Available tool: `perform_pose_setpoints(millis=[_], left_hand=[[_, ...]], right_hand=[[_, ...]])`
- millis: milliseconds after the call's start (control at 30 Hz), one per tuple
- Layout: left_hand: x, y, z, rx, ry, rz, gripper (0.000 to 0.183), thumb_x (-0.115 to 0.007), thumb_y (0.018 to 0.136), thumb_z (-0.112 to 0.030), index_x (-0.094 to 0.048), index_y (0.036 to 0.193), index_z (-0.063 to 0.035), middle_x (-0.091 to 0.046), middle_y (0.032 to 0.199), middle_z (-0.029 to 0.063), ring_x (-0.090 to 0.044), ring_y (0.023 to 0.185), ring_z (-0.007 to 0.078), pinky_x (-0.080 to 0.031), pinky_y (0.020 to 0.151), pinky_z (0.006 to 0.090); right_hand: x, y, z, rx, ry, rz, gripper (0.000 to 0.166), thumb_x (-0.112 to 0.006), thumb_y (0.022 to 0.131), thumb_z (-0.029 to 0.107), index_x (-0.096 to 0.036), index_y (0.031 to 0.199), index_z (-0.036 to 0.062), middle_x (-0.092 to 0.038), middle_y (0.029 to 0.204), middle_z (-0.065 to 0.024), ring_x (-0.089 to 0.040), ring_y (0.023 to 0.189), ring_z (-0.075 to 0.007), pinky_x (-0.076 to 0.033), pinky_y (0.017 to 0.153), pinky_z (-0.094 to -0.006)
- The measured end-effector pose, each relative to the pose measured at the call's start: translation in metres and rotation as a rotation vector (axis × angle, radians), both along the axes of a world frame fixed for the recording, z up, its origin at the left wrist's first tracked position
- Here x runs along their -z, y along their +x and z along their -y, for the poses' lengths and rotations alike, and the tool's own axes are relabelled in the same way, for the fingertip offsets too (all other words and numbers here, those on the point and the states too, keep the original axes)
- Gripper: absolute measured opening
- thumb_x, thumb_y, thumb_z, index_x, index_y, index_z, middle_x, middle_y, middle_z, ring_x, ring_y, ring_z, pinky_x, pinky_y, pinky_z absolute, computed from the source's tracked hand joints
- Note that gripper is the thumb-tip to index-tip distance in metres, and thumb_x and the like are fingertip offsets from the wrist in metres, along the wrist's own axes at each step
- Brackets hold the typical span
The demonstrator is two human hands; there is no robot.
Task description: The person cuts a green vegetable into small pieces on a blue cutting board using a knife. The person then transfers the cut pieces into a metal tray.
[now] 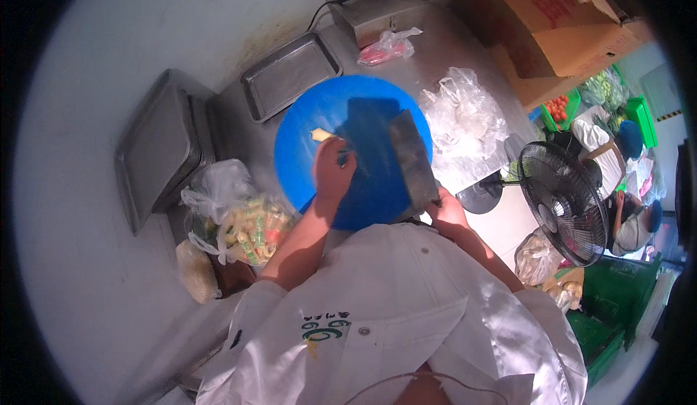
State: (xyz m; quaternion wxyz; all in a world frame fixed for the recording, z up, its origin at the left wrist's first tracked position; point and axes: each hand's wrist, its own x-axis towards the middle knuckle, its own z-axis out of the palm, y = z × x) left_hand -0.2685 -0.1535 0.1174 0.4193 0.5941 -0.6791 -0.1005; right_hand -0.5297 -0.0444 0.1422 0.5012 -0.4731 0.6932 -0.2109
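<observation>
A round blue cutting board (pixel 373 187) lies on the steel table before me. My left hand (pixel 333 168) is curled low over its left part, the fingers on a pale yellow piece of food (pixel 322 135) that sticks out beyond them. In my right hand (pixel 450 212), at the board's lower right edge, is the handle of a broad cleaver. The cleaver's dark blade (pixel 414 163) reaches over the right side of the board and casts a shadow there. The fingertips of my left hand are partly hidden.
Steel trays (pixel 291 75) stand behind and at the left. Bagged cut food (pixel 256 231) is at the lower left, crumpled clear plastic bags (pixel 463 122) at the right. A standing fan (pixel 561 203), cardboard boxes (pixel 577 35) and green bins (pixel 621 290) are farther right; two co-workers (pixel 601 157) are beyond.
</observation>
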Motion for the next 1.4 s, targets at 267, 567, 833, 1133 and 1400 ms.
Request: perform_pose_setpoints(millis=[267, 567, 833, 1133, 1400], left_hand=[[-0.017, 0.024, 0.035, -0.067, 0.326, -0.346, 0.025, -0.064, 0.082, -0.01, -0.065, 0.106, -0.0066, -0.064, 0.093, 0.0107, -0.063, 0.082, 0.025, -0.052, 0.073, 0.0341], [-0.039, -0.122, 0.109, 0.287, 0.816, -0.704, 0.023, -0.064, 0.087, -0.017, -0.061, 0.109, -0.0123, -0.056, 0.076, 0.0008, -0.049, 0.06, 0.012, -0.041, 0.049, 0.0289], [0.12, -0.282, 0.198, 0.538, 0.705, -0.191, 0.02, -0.059, 0.083, -0.017, -0.07, 0.096, -0.0068, -0.064, 0.098, 0.0165, -0.061, 0.091, 0.0296, -0.05, 0.075, 0.0398], [0.04, -0.248, 0.199, 0.295, 0.445, 0.105, 0.039, -0.062, 0.084, -0.028, -0.066, 0.112, -0.002, -0.069, 0.109, 0.0147, -0.067, 0.097, 0.0294, -0.052, 0.086, 0.0396], [-0.064, -0.049, 0.125, 0.194, 0.446, 0.087, 0.023, -0.061, 0.083, -0.01, -0.068, 0.105, -0.0023, -0.07, 0.093, 0.0097, -0.067, 0.083, 0.0228, -0.052, 0.077, 0.033]], right_hand=[[0.003, -0.006, -0.003, 0.03, 0.058, -0.025, 0.037, -0.061, 0.088, 0.024, -0.059, 0.118, 0.0032, -0.068, 0.108, -0.0205, -0.065, 0.104, -0.0343, -0.049, 0.09, -0.0416], [0.014, -0.043, -0.038, 0.421, -0.093, 0.046, 0.029, -0.062, 0.086, 0.019, -0.06, 0.11, 0.0029, -0.07, 0.086, -0.0188, -0.069, 0.079, -0.0308, -0.052, 0.074, -0.037], [-0.013, -0.085, -0.071, 0.638, -0.03, 0.037, 0.022, -0.062, 0.088, 0.011, -0.06, 0.107, 0.0008, -0.069, 0.081, -0.0114, -0.063, 0.072, -0.0151, -0.051, 0.07, -0.0315], [-0.001, -0.116, -0.048, 0.518, -0.017, 0.011, 0.026, -0.064, 0.087, 0.014, -0.06, 0.11, 0.0036, -0.069, 0.079, -0.0114, -0.063, 0.068, -0.0187, -0.051, 0.068, -0.0337], [0.013, -0.119, -0.005, 0.218, -0.029, 0.066, 0.034, -0.062, 0.088, 0.022, -0.053, 0.112, 0.0, -0.069, 0.088, -0.0208, -0.069, 0.071, -0.0308, -0.053, 0.064, -0.0406]])
